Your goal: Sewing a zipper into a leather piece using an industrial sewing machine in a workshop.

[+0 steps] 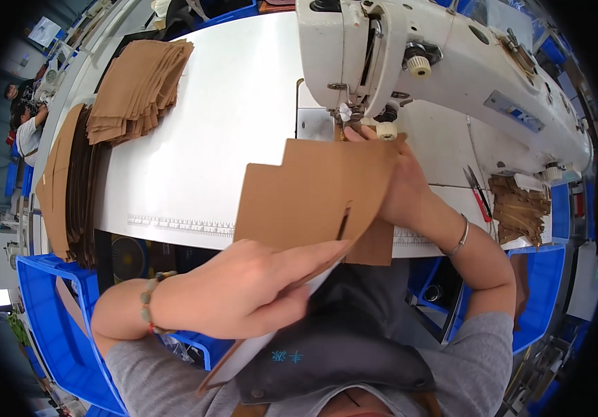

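Note:
A brown panel with a notched corner and a narrow slit slants up in front of the sewing machine. My left hand pinches its near edge between thumb and fingers. Behind the panel's right side, my right hand grips it, partly hidden. The right fingertips show beside the presser foot, close to the needle area. The panel curls upward between my hands, and a pale underside shows below my left fingers.
A stack of brown pieces lies at the table's far left, with larger brown panels next to it. Red-handled snips and small brown pieces rest at right. Blue bins flank the white table.

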